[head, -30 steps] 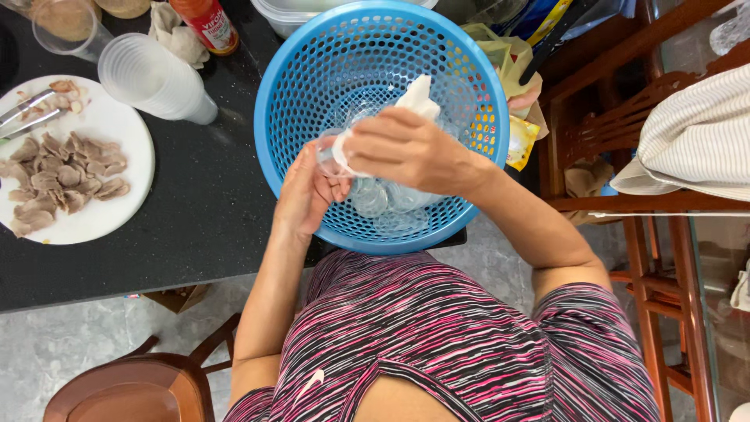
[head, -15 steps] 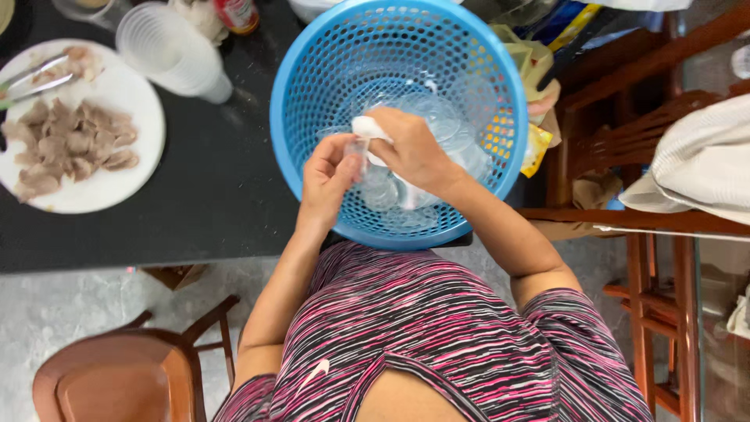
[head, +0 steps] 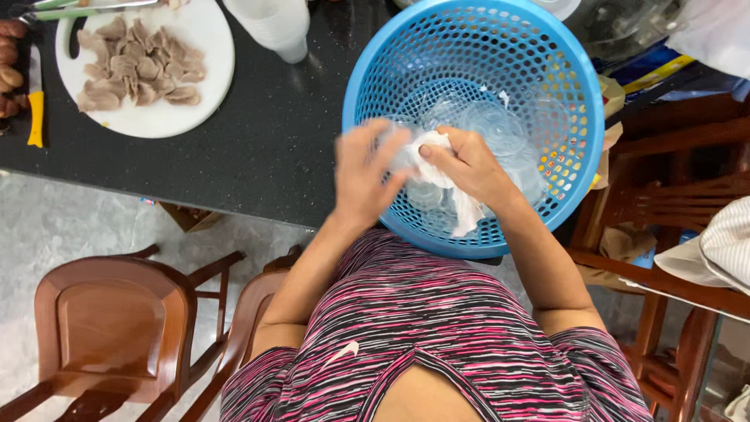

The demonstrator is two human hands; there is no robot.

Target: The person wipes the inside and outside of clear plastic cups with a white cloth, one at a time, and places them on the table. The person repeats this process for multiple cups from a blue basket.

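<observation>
Blue basket (head: 582, 133) on bench (head: 258, 148); my left hand (head: 366, 172) grips clear cup (head: 402, 152), right hand (head: 469, 168) clutches white cloth (head: 461, 207), wiping; more cups (head: 500, 125) lie unwiped inside

On the black counter (head: 258, 148), far left: a white plate (head: 199, 86) of sliced meat (head: 137, 66), with a yellow-handled knife (head: 35, 94) just left of it. Stacked clear cups (head: 273, 23) right of the plate. Near left, on the grey floor (head: 55, 227): a wooden chair (head: 109, 328).
</observation>
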